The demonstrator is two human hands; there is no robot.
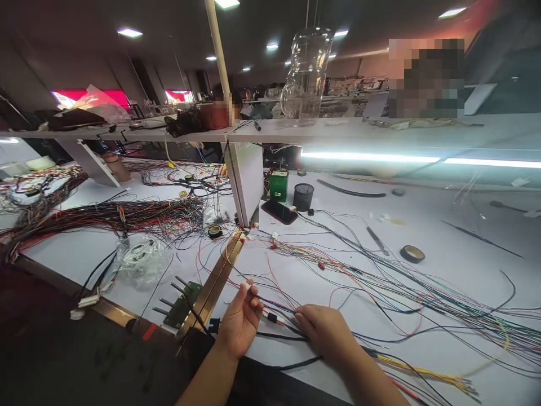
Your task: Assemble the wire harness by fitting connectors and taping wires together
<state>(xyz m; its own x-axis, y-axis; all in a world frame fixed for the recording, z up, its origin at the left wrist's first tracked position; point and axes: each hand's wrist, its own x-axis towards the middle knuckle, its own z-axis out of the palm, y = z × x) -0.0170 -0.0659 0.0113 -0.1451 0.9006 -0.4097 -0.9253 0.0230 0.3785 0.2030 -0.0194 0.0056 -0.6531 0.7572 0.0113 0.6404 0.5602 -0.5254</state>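
A small white connector [247, 286] is pinched between the thumb and fingertips of my left hand [242, 322], which is turned palm up over the table's front edge. My right hand [324, 328] lies lower on the table, back upward, its fingers curled round thin wires [284, 307] that run toward the left hand. The exact grip under that palm is hidden. Between the hands sits a black connector [270, 317] on a cable. To the left, a green board with metal pins [182, 304] is by the brass-coloured table edge strip [215, 276].
Long loose wires [406, 290] spread across the right. Behind are a phone [279, 212], a mesh cup [303, 197], a green box [279, 186] and black tape [412, 254]. A thick wire bundle [156, 217] lies left. A divider [247, 180] supports the shelf; a person is beyond.
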